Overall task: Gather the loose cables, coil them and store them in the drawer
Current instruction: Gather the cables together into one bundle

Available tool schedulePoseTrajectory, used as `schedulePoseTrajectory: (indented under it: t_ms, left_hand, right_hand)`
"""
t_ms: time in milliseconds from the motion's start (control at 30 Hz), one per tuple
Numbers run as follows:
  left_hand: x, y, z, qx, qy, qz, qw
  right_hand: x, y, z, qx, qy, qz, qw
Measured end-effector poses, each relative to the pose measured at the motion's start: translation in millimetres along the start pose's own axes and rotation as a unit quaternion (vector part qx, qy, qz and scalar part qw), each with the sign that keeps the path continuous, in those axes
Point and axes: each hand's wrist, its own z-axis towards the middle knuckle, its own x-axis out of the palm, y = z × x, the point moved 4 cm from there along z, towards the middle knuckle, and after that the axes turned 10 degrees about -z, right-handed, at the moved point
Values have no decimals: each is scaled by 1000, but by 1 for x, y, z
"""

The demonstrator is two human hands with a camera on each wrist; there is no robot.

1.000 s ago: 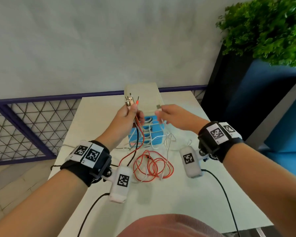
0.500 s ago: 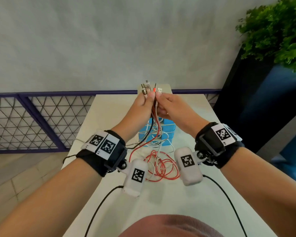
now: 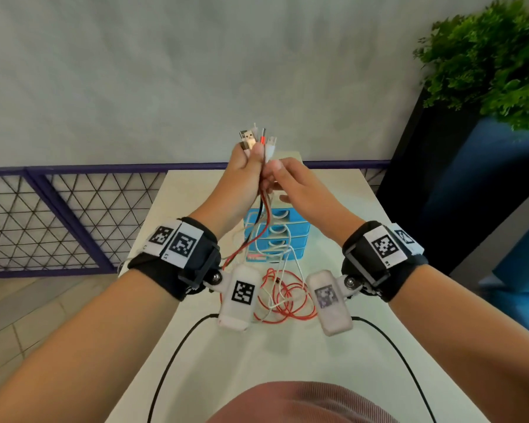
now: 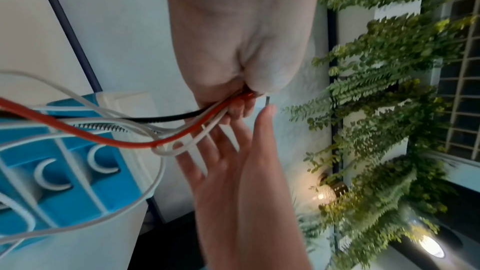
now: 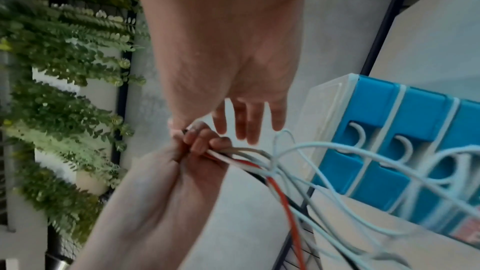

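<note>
Left hand [image 3: 245, 169] grips the cables [image 3: 258, 215] by their plug ends, raised above the table [image 3: 196, 346]. Right hand [image 3: 300, 190] is spread open alongside, holding nothing. Gathering looks nearly done; coiling not begun; drawer unit [image 3: 300, 239] closed.

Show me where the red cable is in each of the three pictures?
Head view: the red cable hangs from the left hand at centre, down to loops on the table.
Left wrist view: it crosses from the left edge to the hand's fingers.
Right wrist view: it runs from the grip down to the bottom edge.
Shared landmark: the blue drawer unit.
</note>
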Motion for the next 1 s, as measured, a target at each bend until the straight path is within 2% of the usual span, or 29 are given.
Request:
schedulePoseTrajectory:
  t_ms: [67,200,300,367,533,667,767,867,1000]
  left_hand:
    - [-3,-6,2,1,12,-39,999]
    - [-10,-10,5,-1,7,-66,998]
    - [-17,-14,6,22,-17,-63,998]
    - [-27,-21,8,40,-46,-79,995]
    - [-58,-48,15,78,-87,-106,988]
    - [-67,-61,15,98,-89,-83,988]
    - [-69,-62,16,98,-87,-80,988]
    - [-66,-55,13,83,-76,-75,991]
    - [-60,-42,10,72,-62,-35,995]
  right_hand:
    - [0,-12,-6,-5,-24,-37,999]
    - [17,-39,-20,-6,120,-132,984]
    - [16,-49,-22,-40,107,-162,980]
    - [9,-59,-22,-26,89,-182,979]
    - [-12,-120,-32,82,65,-234,966]
    - [-24,-171,-46,203,80,-276,936]
    - [-31,-197,-61,304,85,-232,920]
    - [-30,-196,-62,320,81,-171,928]
    - [-35,-179,-37,357,-9,-80,931]
